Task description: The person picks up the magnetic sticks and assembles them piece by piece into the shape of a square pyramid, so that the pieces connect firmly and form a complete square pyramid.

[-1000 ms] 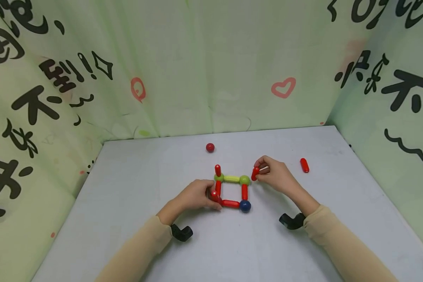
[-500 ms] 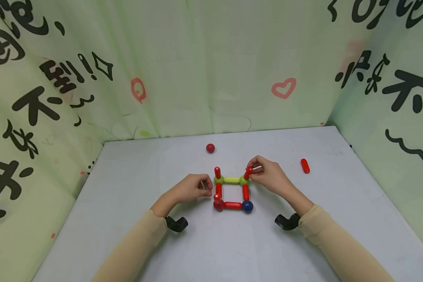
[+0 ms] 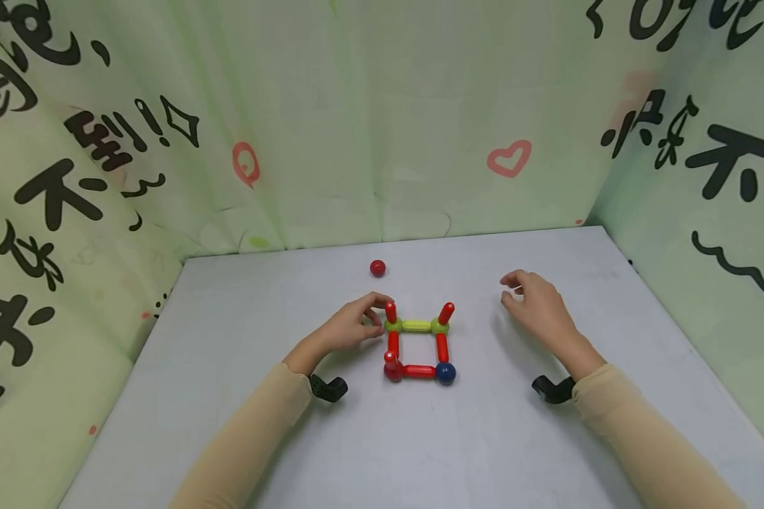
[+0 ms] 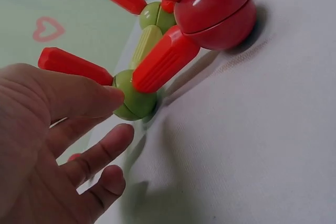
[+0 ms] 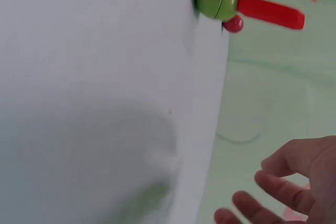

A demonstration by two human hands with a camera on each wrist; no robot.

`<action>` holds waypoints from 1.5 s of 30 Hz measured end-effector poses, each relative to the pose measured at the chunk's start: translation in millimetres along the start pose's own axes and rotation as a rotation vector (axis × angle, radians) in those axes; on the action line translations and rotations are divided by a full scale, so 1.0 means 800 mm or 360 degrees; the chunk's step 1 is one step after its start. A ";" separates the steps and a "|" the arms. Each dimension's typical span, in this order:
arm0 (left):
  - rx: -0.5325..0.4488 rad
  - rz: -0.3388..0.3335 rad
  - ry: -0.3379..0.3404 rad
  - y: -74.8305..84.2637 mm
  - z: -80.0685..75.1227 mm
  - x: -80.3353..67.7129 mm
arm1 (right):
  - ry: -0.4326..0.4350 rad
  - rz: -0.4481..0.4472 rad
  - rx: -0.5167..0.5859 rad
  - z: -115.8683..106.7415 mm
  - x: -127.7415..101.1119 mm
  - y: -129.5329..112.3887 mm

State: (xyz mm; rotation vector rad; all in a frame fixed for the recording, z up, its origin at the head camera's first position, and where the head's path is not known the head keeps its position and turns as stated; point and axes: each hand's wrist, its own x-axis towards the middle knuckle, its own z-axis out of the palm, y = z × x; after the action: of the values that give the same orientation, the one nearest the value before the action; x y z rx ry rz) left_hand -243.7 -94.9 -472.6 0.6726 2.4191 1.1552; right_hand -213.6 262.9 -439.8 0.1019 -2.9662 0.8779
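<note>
A square frame of magnetic rods and balls lies on the table, with red rods (image 3: pixel 419 371), a yellow-green rod (image 3: pixel 417 326), a red ball (image 3: pixel 392 372), a blue ball (image 3: pixel 446 373) and green balls at the far corners. Short red rods stand up from three corners. My left hand (image 3: pixel 354 326) is at the far-left corner, its thumb right at the green ball (image 4: pixel 135 95) below the upright rod (image 4: pixel 76 65), other fingers loosely spread. My right hand (image 3: pixel 537 304) is off to the right of the frame, fingers apart and holding nothing. The right upright rod (image 5: pixel 270 12) leans outward.
A loose red ball (image 3: pixel 378 268) lies behind the frame, towards the table's back edge. Pale green curtains (image 3: pixel 331 127) with black writing enclose the back and sides of the white table (image 3: pixel 261 283). Each wrist bears a black camera mount (image 3: pixel 329 388).
My right hand set a red rod on the far-right green ball, let go and moved right, over where a loose rod lay. My left hand left the near-left corner for the far-left one.
</note>
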 end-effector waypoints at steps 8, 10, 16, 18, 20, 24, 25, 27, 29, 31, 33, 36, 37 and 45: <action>0.0047 0.0044 -0.0014 -0.003 0.006 0.003 | -0.0011 0.0125 -0.0308 -0.017 -0.001 0.049; 0.0077 0.0032 0.0002 -0.003 0.007 0.003 | -0.0030 0.0101 -0.0327 -0.018 0.001 0.055; 0.0154 0.0018 0.0025 -0.001 0.008 0.000 | -0.0087 0.0096 -0.0253 -0.018 0.005 0.064; 0.0167 0.0006 0.0038 -0.001 0.008 -0.002 | -0.0110 0.0139 -0.0188 -0.018 0.005 0.063; 0.0173 -0.0002 0.0051 -0.001 0.007 -0.003 | -0.0147 0.0191 -0.0104 -0.018 0.005 0.059; 0.0190 -0.0018 0.0073 -0.002 0.006 -0.006 | -0.0223 0.0230 0.0068 -0.017 0.003 0.041; 0.0197 -0.0019 0.0083 -0.002 0.006 -0.007 | -0.0245 0.0219 0.0112 -0.016 0.002 0.036; 0.0212 -0.0024 0.0100 -0.004 0.006 -0.009 | -0.0287 0.0183 0.0190 -0.014 -0.001 0.024; 0.0228 -0.0023 0.0116 -0.003 0.005 -0.010 | -0.0330 0.0166 0.0272 -0.011 -0.004 0.012; 0.0242 -0.0022 0.0126 -0.003 0.005 -0.012 | -0.0369 0.0158 0.0335 -0.007 -0.008 -0.001; 0.0250 -0.0035 0.0125 -0.002 0.005 -0.014 | -0.0391 0.0148 0.0384 -0.003 -0.011 -0.014; 0.0262 -0.0059 0.0126 -0.001 0.005 -0.017 | -0.0409 0.0115 0.0446 0.002 -0.015 -0.032; 0.0261 -0.0067 0.0125 -0.001 0.005 -0.018 | -0.0411 0.0100 0.0463 0.005 -0.017 -0.037; 0.0229 -0.0100 0.0141 -0.002 0.008 -0.024 | -0.0472 0.0007 0.0552 0.026 -0.024 -0.063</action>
State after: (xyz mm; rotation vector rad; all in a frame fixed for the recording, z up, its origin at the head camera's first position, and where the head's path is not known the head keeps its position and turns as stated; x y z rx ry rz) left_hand -225.0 -102.6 -475.6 0.5951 2.5981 1.0137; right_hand -191.5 210.4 -430.7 0.2590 -3.0353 1.4904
